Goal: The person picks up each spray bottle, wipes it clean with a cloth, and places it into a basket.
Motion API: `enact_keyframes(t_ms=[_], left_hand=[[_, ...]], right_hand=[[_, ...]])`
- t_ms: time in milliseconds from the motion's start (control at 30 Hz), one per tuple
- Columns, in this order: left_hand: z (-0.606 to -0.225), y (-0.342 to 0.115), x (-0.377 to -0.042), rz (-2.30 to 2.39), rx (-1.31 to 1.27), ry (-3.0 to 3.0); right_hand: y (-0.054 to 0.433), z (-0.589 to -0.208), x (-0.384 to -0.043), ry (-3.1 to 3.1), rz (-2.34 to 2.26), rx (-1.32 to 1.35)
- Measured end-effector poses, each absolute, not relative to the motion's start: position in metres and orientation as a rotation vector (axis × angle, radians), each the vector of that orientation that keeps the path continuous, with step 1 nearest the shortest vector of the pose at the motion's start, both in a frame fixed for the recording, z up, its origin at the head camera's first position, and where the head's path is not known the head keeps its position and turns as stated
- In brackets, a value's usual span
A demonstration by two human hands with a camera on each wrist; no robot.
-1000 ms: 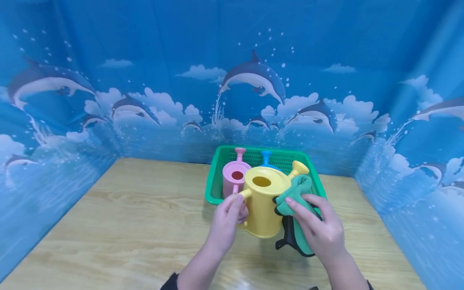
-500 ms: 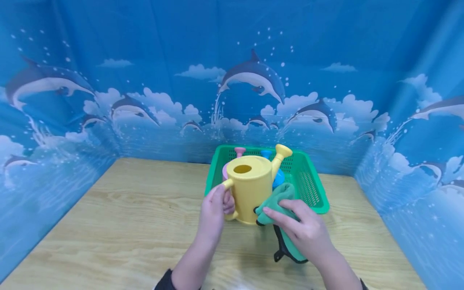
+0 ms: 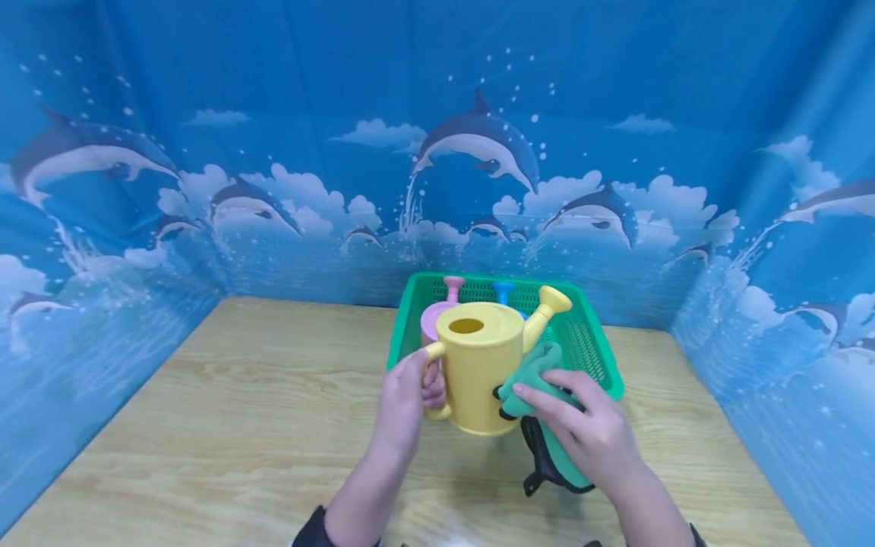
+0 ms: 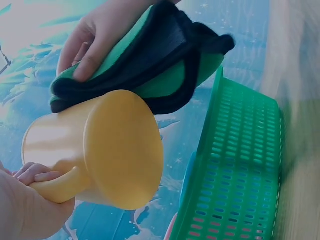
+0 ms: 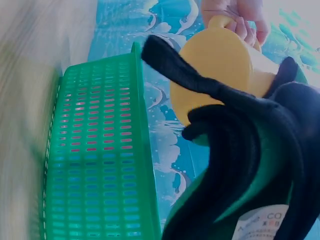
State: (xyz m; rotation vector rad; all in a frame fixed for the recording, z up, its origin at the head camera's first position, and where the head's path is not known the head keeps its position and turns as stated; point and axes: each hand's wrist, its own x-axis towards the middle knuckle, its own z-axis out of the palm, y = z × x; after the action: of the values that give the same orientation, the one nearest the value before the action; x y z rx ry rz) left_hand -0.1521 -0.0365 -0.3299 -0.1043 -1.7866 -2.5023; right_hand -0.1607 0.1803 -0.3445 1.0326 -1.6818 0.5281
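A yellow watering can (image 3: 481, 380) is held up off the table, its spout pointing to the right. My left hand (image 3: 405, 403) grips its handle with curled fingers, and its flat base (image 4: 125, 150) faces the left wrist camera. On the can's right side lies a folded green cloth with black edging (image 3: 536, 380), pinched by my right hand (image 3: 595, 429) between thumb and fingers. The cloth's lower part hangs down below that hand; a white label (image 5: 262, 222) shows on it in the right wrist view.
Behind the can, a green perforated basket (image 3: 581, 349) stands on the wooden table (image 3: 260, 425). It holds a pink watering can (image 3: 432, 319) and a blue one (image 3: 503, 292), both partly hidden. A dolphin-print curtain (image 3: 307, 114) encloses the back and sides.
The yellow can first moved left and tilted its spout upward, then came slightly back to the right and down. The cloth and right hand moved along with it, staying at its right side.
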Motion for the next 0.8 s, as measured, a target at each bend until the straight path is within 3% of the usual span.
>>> enact_keyframes(t_ms=[333,800], left_hand=[[-0.333,-0.023,-0.147,-2.51,-0.144,-1.779],[-0.334,-0.037,-0.155,-2.572,-0.016,-1.46]], right_hand=[[0.176,-0.345,-0.159,-1.652,0.771,0.725],[0.17,-0.355,-0.156,-1.85,0.638,0.856]])
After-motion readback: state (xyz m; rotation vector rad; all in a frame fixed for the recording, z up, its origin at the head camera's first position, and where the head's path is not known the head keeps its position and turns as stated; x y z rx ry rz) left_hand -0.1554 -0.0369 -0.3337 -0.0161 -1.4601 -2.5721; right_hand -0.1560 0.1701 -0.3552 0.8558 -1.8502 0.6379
